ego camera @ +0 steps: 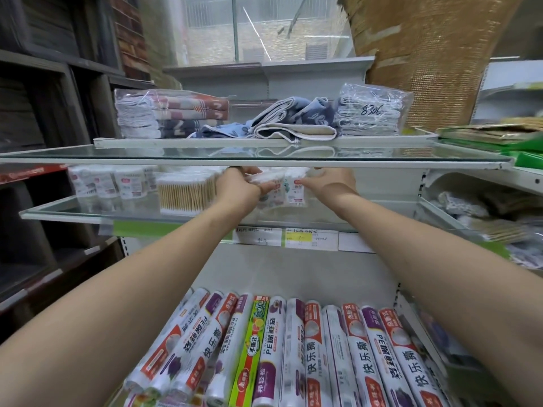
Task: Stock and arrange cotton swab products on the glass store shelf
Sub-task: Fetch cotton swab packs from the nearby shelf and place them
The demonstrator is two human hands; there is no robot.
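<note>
Reaching between two glass shelves, both bare arms stretch to the middle of a store rack. The left hand (pixel 235 186) grips a clear swab pack (pixel 264 177) near the underside of the upper glass shelf (pixel 117 155), fingers curled round its left end. The right hand (pixel 329 183) sits just right of the pack with its fingers loosely spread and reaching toward it; whether they touch it cannot be told through the blur.

The lower glass shelf (pixel 73 211) carries the swab stock: round tubs (pixel 117 183) at the left, a block of wooden-stick swabs (pixel 185 195) beside them, and printed bags (pixel 289 192) standing under the held pack. A green strip with paper price tags (pixel 296 237) runs along the shelf's front edge.

On the white top shelf (pixel 382 139) lie bagged towels (pixel 164 113) at the left, a loose blue-and-cream towel (pixel 293 121) in the middle, and another bagged stack (pixel 373 113) marked 8306 at the right. Below, a sloping white shelf holds a row of plastic-wrap rolls (pixel 293 353) lying side by side. Dark wooden cubbies (pixel 44 113) fill the left wall, a brick column (pixel 129 36) rises behind them, a rolled woven mat (pixel 426 54) stands at the right, and a window (pixel 258 24) shows behind the rack.
</note>
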